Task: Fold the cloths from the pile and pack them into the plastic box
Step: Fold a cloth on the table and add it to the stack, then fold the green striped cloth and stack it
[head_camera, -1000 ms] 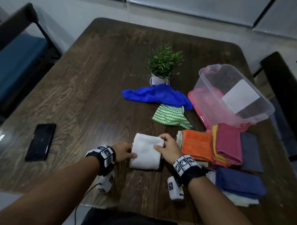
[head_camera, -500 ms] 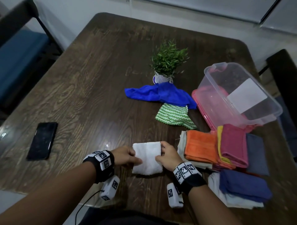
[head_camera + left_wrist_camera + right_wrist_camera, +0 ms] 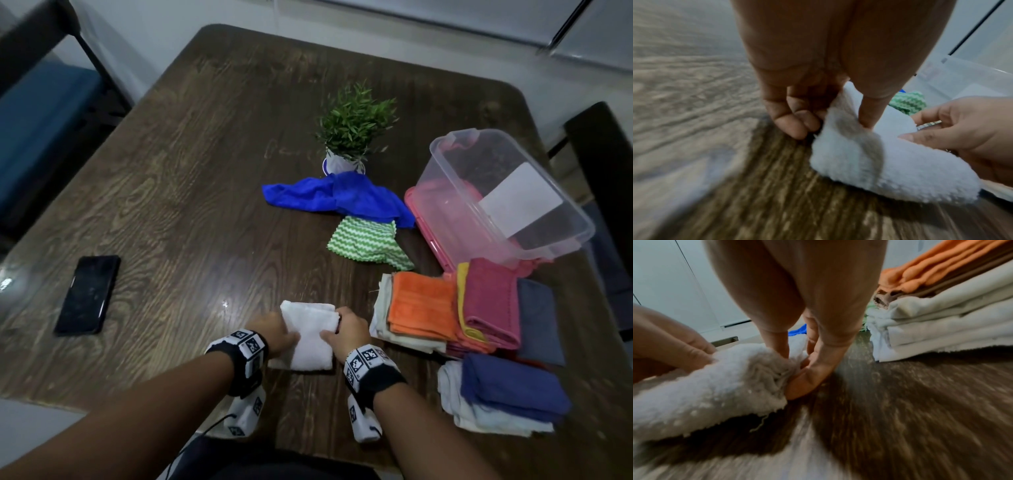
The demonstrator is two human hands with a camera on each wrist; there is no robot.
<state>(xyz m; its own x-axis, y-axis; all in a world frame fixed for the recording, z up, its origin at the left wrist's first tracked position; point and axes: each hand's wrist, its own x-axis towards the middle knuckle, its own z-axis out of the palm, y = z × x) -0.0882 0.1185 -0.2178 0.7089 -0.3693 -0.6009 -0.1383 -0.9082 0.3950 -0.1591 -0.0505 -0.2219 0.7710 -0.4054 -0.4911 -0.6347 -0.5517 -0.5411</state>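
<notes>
Pinching opposite edges, left hand (image 3: 274, 334) & right hand (image 3: 346, 330) hold the folded white cloth (image 3: 310, 337) on the table (image 3: 171, 205) nr front edge, prob. to keep layers aligned; plastic box (image 3: 496, 195) sits w/ folded stacks (image 3: 445, 308) beside it.

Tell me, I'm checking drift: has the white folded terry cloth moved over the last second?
Yes: the white cloth slid slightly toward the person, judged against the orange folded towel beside it.

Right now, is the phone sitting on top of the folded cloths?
No, the phone lies on the bare wooden table far to the left, apart from the folded cloths on the right.
</notes>
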